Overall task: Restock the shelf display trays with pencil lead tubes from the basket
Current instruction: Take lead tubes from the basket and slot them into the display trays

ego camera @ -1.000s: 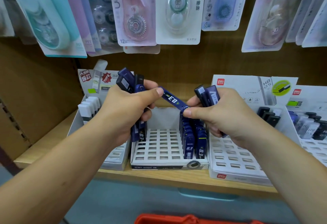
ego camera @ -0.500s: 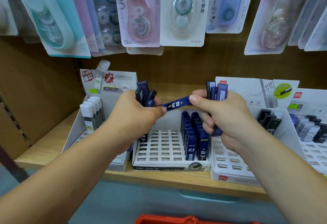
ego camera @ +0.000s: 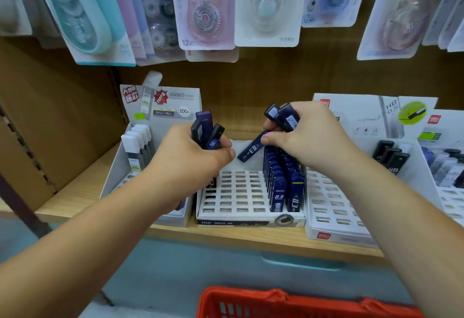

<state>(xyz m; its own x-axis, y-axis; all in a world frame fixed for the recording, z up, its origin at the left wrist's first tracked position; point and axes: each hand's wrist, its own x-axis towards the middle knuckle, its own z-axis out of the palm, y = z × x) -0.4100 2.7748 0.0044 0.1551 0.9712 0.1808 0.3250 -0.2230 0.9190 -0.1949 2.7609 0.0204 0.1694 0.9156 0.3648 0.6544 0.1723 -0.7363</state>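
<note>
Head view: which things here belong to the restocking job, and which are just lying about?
In the job: left hand gripping blue tubes; right hand holding more, pinching a single tube; middle tray, part filled; red basket.

Just there: hanging correction tape packs; left tray with white-capped tubes; right tray with black tubes; wooden shelf.

Raised, close together — left hand [ego camera: 193, 159] and right hand [ego camera: 311, 139] both gripping.

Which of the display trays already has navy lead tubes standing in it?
The middle tray: navy tubes stand in rows along its right side. The left tray holds white-capped tubes, the tray on its right black-capped tubes.
</note>
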